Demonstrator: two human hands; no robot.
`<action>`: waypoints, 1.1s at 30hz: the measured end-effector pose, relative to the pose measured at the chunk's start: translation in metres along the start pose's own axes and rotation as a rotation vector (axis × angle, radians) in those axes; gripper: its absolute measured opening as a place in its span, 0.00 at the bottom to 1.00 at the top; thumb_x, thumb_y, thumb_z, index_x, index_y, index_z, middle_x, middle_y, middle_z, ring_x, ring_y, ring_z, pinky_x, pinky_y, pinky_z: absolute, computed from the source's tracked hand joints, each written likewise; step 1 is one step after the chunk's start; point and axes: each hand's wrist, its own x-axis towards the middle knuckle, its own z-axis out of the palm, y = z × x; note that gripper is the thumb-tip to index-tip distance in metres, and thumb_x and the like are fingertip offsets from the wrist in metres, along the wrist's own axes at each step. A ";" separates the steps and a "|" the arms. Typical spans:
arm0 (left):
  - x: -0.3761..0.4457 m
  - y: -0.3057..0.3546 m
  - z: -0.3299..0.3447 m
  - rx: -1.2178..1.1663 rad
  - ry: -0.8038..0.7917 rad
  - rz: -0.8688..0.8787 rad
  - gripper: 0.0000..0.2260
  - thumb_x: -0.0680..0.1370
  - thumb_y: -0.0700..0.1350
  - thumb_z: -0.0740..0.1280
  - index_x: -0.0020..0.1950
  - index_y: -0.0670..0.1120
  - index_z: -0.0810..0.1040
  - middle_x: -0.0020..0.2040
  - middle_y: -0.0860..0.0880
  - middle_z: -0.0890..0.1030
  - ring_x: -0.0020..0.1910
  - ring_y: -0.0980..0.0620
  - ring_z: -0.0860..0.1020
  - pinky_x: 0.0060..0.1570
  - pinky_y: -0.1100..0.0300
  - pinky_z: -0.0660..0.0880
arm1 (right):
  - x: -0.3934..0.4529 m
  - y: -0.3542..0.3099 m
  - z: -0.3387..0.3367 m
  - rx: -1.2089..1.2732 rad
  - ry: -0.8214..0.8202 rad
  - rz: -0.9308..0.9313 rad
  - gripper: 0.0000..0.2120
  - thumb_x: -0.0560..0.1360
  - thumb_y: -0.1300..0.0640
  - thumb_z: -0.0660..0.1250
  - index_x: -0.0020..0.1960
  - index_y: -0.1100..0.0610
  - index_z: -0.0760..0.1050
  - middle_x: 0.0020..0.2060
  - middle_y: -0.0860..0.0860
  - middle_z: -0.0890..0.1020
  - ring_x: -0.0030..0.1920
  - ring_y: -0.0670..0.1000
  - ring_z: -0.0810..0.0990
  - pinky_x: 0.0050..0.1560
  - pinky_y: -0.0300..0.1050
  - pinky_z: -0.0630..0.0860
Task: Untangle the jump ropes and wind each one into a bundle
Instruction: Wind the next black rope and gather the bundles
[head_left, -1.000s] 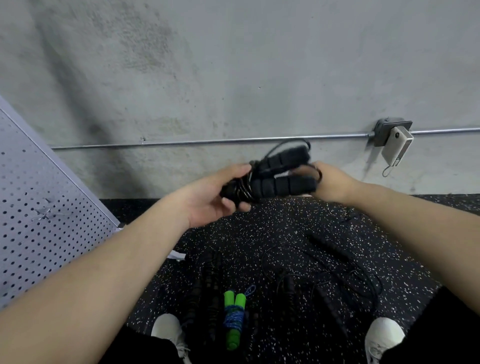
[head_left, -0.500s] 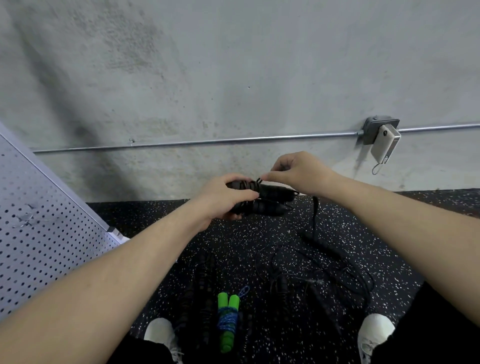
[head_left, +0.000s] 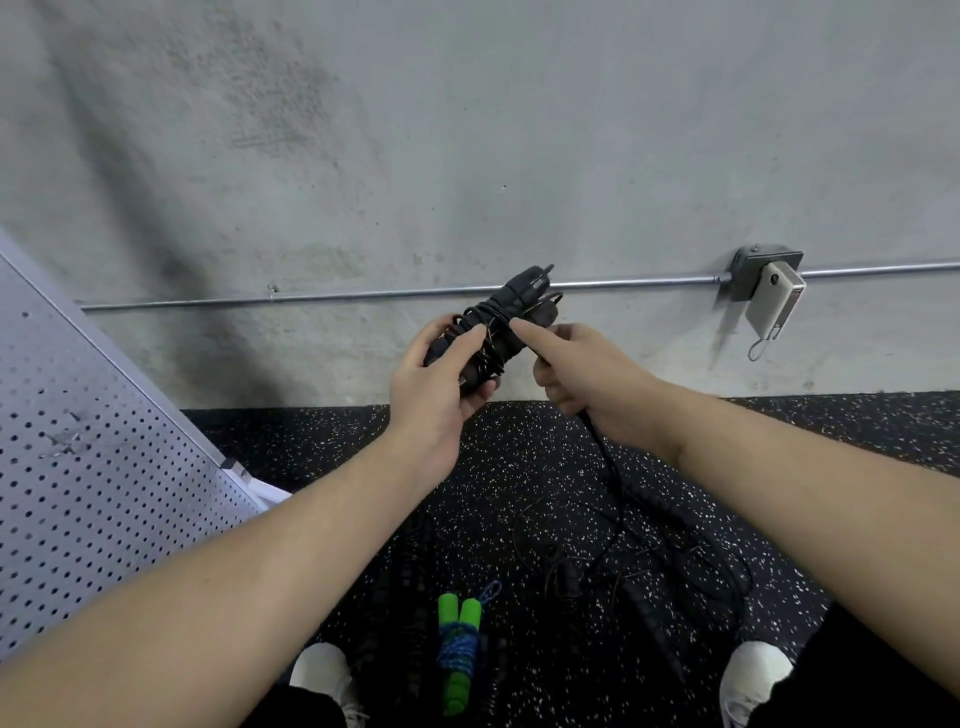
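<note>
Raised since half a second ago, the black rope bundle now tilts before the far wall, the left hand curled around it, the right hand seemingly gripping the trailing cord, index extended, above the green-handled bundle on the floor.

Black speckled rubber floor, lower half of frame. On it: green-handled rope bundle w/ blue cord bottom centre, loose black ropes tangled centre-right, white shoes at bottom edge.
</note>
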 end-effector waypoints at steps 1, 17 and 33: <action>-0.001 -0.001 0.000 -0.061 0.007 -0.024 0.10 0.77 0.41 0.74 0.58 0.50 0.81 0.58 0.37 0.83 0.43 0.44 0.82 0.35 0.60 0.79 | -0.001 0.000 0.000 0.039 -0.026 0.029 0.19 0.79 0.41 0.66 0.58 0.56 0.73 0.23 0.43 0.68 0.23 0.43 0.62 0.22 0.35 0.58; 0.008 0.022 -0.016 0.430 -0.320 -0.151 0.29 0.73 0.62 0.72 0.65 0.44 0.78 0.56 0.42 0.86 0.52 0.44 0.86 0.54 0.47 0.82 | -0.010 -0.002 -0.014 0.106 -0.141 0.069 0.26 0.75 0.45 0.71 0.21 0.50 0.73 0.24 0.46 0.59 0.29 0.47 0.51 0.32 0.44 0.48; -0.010 0.021 -0.009 0.429 -0.277 -0.054 0.24 0.74 0.62 0.71 0.59 0.45 0.78 0.47 0.40 0.87 0.43 0.37 0.86 0.44 0.46 0.83 | -0.013 -0.001 -0.013 -0.035 -0.244 -0.039 0.09 0.68 0.42 0.74 0.36 0.47 0.85 0.25 0.48 0.62 0.26 0.46 0.56 0.27 0.39 0.55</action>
